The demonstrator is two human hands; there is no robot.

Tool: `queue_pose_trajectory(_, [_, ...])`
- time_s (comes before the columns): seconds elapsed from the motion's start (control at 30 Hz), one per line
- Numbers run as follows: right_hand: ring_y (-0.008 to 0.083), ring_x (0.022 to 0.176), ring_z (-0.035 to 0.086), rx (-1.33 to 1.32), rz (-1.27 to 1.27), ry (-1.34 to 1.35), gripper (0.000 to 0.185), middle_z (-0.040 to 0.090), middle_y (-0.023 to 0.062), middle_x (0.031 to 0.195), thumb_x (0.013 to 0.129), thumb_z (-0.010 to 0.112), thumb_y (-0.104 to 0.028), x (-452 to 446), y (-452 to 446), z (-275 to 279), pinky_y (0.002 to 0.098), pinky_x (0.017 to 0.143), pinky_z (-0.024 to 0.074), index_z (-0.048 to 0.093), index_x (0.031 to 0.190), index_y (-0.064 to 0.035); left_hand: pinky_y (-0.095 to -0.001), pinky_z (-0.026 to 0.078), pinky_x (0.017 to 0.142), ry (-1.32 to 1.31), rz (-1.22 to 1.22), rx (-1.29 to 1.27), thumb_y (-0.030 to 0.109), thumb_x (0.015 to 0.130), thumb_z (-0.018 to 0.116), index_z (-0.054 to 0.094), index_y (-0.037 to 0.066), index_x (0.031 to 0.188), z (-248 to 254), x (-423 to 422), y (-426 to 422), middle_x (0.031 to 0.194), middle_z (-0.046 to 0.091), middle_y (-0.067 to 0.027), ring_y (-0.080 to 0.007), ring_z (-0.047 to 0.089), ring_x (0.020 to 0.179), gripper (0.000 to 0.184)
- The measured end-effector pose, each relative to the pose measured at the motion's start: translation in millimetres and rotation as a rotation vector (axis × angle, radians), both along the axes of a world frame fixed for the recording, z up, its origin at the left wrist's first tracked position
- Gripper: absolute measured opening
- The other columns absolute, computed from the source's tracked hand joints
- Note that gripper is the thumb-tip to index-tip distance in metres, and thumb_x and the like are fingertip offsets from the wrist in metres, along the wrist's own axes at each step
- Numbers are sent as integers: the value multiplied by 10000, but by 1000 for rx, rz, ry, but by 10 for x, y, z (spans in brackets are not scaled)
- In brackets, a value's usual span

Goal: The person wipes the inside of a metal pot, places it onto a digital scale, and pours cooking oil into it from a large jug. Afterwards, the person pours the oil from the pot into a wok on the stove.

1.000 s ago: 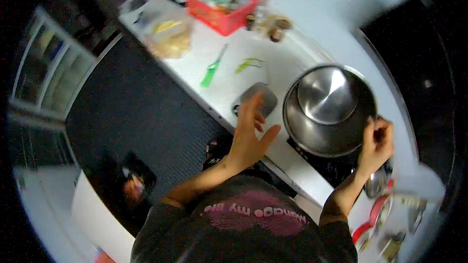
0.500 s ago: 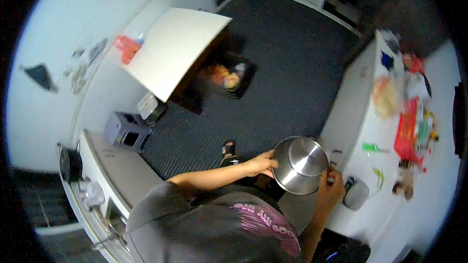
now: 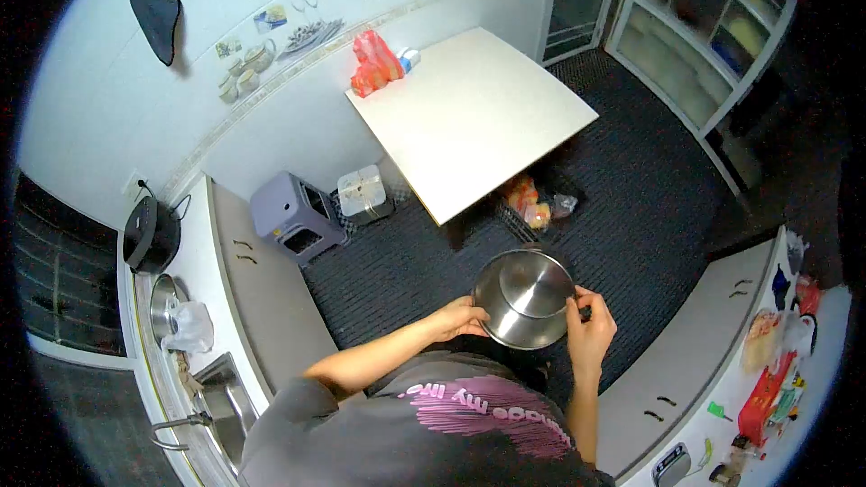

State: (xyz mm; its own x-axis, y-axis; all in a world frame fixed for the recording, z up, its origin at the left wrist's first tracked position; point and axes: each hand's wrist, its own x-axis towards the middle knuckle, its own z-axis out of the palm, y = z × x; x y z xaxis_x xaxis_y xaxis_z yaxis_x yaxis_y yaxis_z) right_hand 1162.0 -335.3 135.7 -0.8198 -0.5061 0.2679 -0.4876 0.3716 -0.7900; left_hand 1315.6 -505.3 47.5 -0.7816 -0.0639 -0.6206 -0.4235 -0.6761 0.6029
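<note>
The left hand [image 3: 462,318] is gripping the pot [image 3: 523,300] at the left of its rim, its thumb lying against the steel; most of its fingers are hiding underneath, so I am not able to tell their spacing. The right hand [image 3: 591,325] is clamping the opposite side, thumb at the rim and fingers curling in (whether around a handle, I am not able to tell). The 2 hands are holding the pot above the floor [image 3: 640,225], between the shirt [image 3: 397,433] and the table [image 3: 478,126]. Its round mouth is facing upward, and its smooth, shiny inside is showing 1 circular base with bright streaks. Below, the dark floor is showing a ribbed texture. The table is presenting a flat, pale top; a crumpled red bag [image 3: 374,65] is sitting at its left corner. Along the worktop's [image 3: 729,390] wall-side edge, a red basket [image 3: 756,410] is standing; a green tool [image 3: 718,409] is lying nearer the front edge.
</note>
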Motion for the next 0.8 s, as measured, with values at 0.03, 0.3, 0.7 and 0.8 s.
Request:
queue_pose_trajectory(0.03, [183, 671, 619, -18, 32, -2, 129, 640, 140, 914, 736, 634, -15, -7, -175, 6, 269, 519, 481, 506, 741, 5, -308, 525, 760, 9, 16, -10, 31, 801, 518, 408, -45, 1180, -58, 26, -112, 1072, 557, -131, -204, 597, 884, 402])
queue_pose_trajectory(0.3, [241, 712, 627, 67, 96, 2, 156, 646, 138, 875, 737, 635, -26, -608, -982, -192, 309, 599, 476, 483, 710, -8, -371, 536, 743, -16, 276, 113, 27, 795, 499, 428, -33, 1141, -244, -404, -525, 1043, 565, -154, -256, 613, 860, 358])
queue_pose_trajectory(0.7, [157, 703, 586, 65, 638, -182, 166, 629, 91, 773, 771, 647, -129, -682, -3626, -816, 279, 601, 463, 562, 814, 7, -430, 488, 856, 22, 817, 166, 23, 841, 444, 341, -47, 1201, -582, 127, -2080, 1119, 491, -181, -302, 548, 997, 381])
queue_pose_trajectory(0.8, [154, 669, 591, 162, 718, -502, 227, 632, 77, 758, 818, 608, -224, -729, -4610, -942, 285, 593, 475, 610, 884, -7, -424, 501, 840, -59, 891, 181, 3, 839, 423, 340, -57, 1202, -694, 283, -2740, 1113, 491, -204, -322, 542, 1007, 377])
